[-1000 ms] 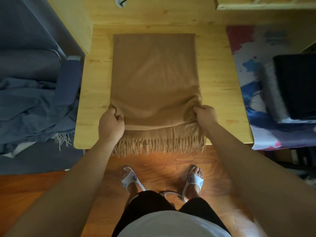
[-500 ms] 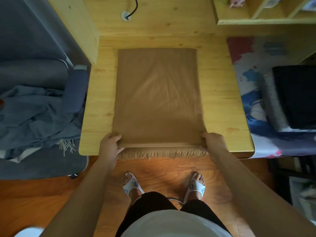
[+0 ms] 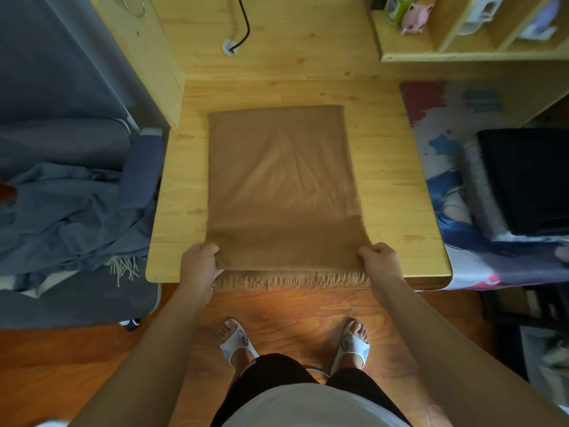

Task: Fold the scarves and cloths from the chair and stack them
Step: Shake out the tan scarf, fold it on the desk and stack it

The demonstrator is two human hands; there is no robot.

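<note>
Tan scarf (image 3: pixel 283 186) flat on bench (image 3: pixel 397 186), fringe hanging over near edge. Left hand (image 3: pixel 198 263), right hand (image 3: pixel 380 261) pinching near corners. Next fold likely: lift both corners level, match far edge. More cloths wait on chair (image 3: pixel 70 217).

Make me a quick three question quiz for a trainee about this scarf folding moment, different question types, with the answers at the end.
1. True or false: the tan scarf lies bunched in a heap on the wooden table.
2. Multiple choice: where does the scarf's fringe sit? A) at the far edge, B) hanging over the near table edge, C) tucked under the fold.
3. Short answer: what does each hand hold?

Key
1. False: it lies flat as a folded rectangle.
2. B.
3. The left hand and the right hand each hold a near corner of the scarf, one grip per side.
</note>
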